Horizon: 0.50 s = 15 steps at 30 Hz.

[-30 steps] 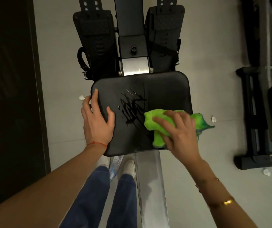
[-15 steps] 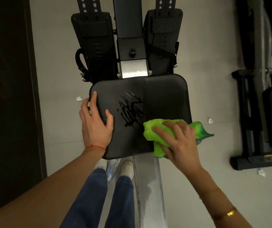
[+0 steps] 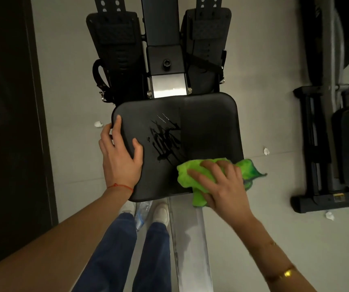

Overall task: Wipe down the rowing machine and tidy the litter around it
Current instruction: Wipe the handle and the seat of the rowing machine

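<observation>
The rowing machine's black padded seat (image 3: 209,127) fills the centre, with shiny wet streaks (image 3: 166,140) on its left half. My left hand (image 3: 120,159) grips the seat's left edge, thumb on top. My right hand (image 3: 222,186) holds a bunched green cloth (image 3: 192,180) and presses it on the seat's near right corner; part of the cloth hangs off the edge. White paper scraps lie on the floor: a scrap left of the seat (image 3: 98,124), a scrap on the right (image 3: 266,151), and a scrap further right (image 3: 329,215).
The steel rail (image 3: 190,245) runs toward me beside my legs, with a crushed plastic bottle (image 3: 143,213) between my shoes. Two footrests (image 3: 114,39) with straps stand beyond the seat. Another black machine (image 3: 325,144) stands at the right; a dark wall (image 3: 5,123) borders the left.
My right hand has slid the cloth a little toward the seat's near right edge. My left hand keeps its hold on the left edge.
</observation>
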Tool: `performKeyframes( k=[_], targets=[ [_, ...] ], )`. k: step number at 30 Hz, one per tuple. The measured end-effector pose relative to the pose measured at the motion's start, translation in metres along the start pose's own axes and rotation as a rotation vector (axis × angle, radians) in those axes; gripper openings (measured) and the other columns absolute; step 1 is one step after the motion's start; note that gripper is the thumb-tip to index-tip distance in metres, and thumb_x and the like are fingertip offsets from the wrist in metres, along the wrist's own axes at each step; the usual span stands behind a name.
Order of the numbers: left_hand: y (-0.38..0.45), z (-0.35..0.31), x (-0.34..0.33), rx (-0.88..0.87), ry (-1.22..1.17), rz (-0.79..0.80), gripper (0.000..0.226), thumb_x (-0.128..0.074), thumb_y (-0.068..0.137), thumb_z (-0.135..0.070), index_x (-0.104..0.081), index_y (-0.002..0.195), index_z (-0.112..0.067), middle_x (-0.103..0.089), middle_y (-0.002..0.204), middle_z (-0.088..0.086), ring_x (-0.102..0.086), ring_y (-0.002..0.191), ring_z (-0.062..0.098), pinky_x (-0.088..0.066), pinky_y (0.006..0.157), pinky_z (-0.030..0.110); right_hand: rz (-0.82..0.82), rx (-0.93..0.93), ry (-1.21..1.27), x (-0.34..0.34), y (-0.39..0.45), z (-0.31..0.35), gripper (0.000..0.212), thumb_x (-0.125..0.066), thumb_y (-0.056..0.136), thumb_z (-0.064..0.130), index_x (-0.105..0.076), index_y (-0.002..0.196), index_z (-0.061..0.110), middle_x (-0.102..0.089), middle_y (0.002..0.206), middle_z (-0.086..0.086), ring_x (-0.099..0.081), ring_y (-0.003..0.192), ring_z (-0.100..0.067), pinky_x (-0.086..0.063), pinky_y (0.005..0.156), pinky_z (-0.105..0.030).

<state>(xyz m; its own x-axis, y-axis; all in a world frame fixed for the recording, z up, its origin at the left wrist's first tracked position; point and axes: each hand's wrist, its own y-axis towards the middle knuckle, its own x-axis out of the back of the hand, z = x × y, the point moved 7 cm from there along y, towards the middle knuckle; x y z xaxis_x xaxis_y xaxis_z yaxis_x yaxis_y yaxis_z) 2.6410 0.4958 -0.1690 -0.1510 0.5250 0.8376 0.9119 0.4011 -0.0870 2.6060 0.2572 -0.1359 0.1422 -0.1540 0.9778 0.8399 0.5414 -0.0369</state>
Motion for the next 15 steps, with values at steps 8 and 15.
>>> performKeyframes(
  k=[8, 15],
  targets=[
    [0.001, 0.002, 0.0, 0.0, 0.004, 0.002, 0.061, -0.046, 0.095, -0.029, -0.021, 0.15, -0.021, -0.031, 0.145, 0.012, -0.036, 0.132, 0.024, -0.044, 0.1, 0.031, -0.147, -0.313, 0.021, 0.008, 0.101, -0.051, 0.046, -0.064, 0.083, 0.028, -0.057, 0.127, 0.033, -0.052, 0.128, -0.006, -0.046, 0.105, -0.031, -0.041, 0.079, -0.041],
    [0.0, 0.002, -0.002, 0.013, 0.011, 0.011, 0.061, -0.047, 0.096, -0.03, -0.021, 0.15, -0.022, -0.031, 0.146, 0.012, -0.036, 0.131, 0.025, -0.047, 0.1, 0.036, -0.012, -0.062, 0.053, 0.003, 0.01, -0.025, 0.056, -0.072, 0.076, 0.025, -0.057, 0.129, 0.032, -0.055, 0.125, -0.006, -0.047, 0.106, -0.032, -0.041, 0.083, -0.042]
  ],
)
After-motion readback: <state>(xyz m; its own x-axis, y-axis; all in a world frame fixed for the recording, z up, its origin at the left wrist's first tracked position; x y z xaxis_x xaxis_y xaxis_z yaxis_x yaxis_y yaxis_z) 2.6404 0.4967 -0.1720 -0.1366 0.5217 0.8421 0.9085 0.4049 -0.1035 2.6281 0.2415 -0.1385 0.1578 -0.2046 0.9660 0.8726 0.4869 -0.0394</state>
